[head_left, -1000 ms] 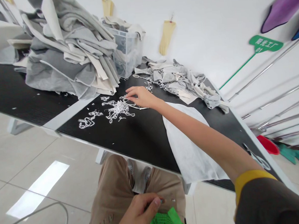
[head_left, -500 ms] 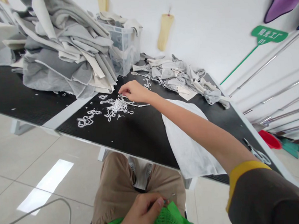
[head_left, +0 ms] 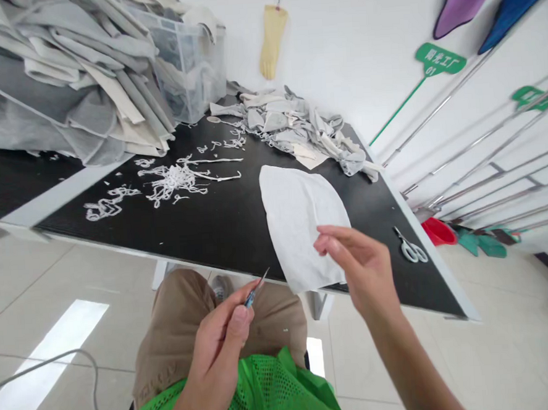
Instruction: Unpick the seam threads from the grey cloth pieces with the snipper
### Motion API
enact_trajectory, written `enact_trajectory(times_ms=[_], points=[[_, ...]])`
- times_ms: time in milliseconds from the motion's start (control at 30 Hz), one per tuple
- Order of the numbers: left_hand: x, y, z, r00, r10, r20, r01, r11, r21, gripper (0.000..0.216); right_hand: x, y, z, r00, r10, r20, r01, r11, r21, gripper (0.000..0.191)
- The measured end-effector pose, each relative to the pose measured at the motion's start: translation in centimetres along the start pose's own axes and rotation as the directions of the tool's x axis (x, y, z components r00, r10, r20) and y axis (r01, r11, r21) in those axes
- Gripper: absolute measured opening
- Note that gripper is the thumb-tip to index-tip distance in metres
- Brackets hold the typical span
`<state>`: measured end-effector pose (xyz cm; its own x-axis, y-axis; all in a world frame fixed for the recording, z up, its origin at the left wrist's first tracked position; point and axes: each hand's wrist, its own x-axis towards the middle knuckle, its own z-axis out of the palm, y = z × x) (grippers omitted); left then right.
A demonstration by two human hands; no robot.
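Note:
My left hand (head_left: 221, 338) is closed around a small blue-handled tool (head_left: 250, 298) with a thin pointed metal tip, held over my lap before the table edge. Most of the tool is hidden in the fingers, so its exact kind does not show. Above the right part of a white cloth (head_left: 297, 216) hovers my right hand (head_left: 358, 261), its fingers loosely bent and apart with nothing seen in them. The cloth lies flat on the black table (head_left: 220, 233), reaching its front edge. Left of it is a tangle of white thread scraps (head_left: 177, 179).
Scissors (head_left: 411, 246) lie near the table's right end. Grey and white cloth scraps (head_left: 292, 123) spread along the wall side. A tall cloth stack (head_left: 62, 88) and a clear plastic bin (head_left: 195, 67) stand at left. Long-handled tools (head_left: 457, 95) lean at right.
My right hand has come back from the thread scraps to above the white cloth, leaving a strip beside the pile. My left hand has risen from my lap, showing the pointed tool. The view has shifted right.

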<state>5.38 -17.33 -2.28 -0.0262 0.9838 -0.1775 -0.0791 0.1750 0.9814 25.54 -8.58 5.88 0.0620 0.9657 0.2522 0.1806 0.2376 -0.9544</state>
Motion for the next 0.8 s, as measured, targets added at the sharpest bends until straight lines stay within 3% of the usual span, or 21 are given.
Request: enact_trajectory(times_ms=[67,100,200,300,400,467,500,633,700,800], points=[[0.0,1.0,1.6,0.975,0.219,0.021,-0.219,0.955,0.2,0.045,-4.8,1.4,-0.6,0.987,0.158,-0.024,-0.153,0.977,0.146,0.032],[0.0,1.4,2.6,0.941,0.33,0.082,-0.339,0.896,0.288,0.042,-7.0,2.0,-0.3,0.972,0.233,-0.023,-0.222,0.948,0.227,0.041],[0.0,1.4,6.3,0.766,0.546,0.339,-0.642,0.634,0.43,0.05,-11.4,3.1,1.3,0.889,0.457,0.011,-0.407,0.779,0.477,0.043],[-0.5,0.6,9.7,0.62,0.596,0.511,-0.772,0.346,0.533,0.057,-12.6,3.4,2.1,0.804,0.591,0.056,-0.458,0.558,0.692,0.038],[-0.8,0.5,10.7,0.563,0.507,0.653,-0.812,0.188,0.553,0.058,-12.3,3.7,0.5,0.787,0.613,0.076,-0.412,0.429,0.804,0.044],[-0.1,1.4,9.8,0.569,0.451,0.688,-0.812,0.173,0.558,0.055,-12.2,4.1,-1.5,0.791,0.612,0.008,-0.348,0.439,0.828,0.04],[0.7,2.0,9.1,0.593,0.456,0.663,-0.79,0.173,0.588,0.052,-12.2,4.5,-2.6,0.788,0.614,-0.045,-0.315,0.466,0.827,0.038],[6.2,4.3,6.7,0.718,0.55,0.427,-0.608,0.197,0.769,0.047,-12.3,6.0,-6.7,0.734,0.606,-0.305,-0.202,0.624,0.755,0.032],[9.6,4.6,6.9,0.789,0.5,0.357,-0.478,0.133,0.868,0.053,-12.5,6.6,-8.2,0.714,0.588,-0.378,-0.167,0.669,0.725,0.03],[13.8,3.9,9.2,0.912,0.299,0.281,-0.304,0.033,0.952,0.076,-12.9,7.1,-9.3,0.712,0.582,-0.392,-0.173,0.687,0.706,0.03]])
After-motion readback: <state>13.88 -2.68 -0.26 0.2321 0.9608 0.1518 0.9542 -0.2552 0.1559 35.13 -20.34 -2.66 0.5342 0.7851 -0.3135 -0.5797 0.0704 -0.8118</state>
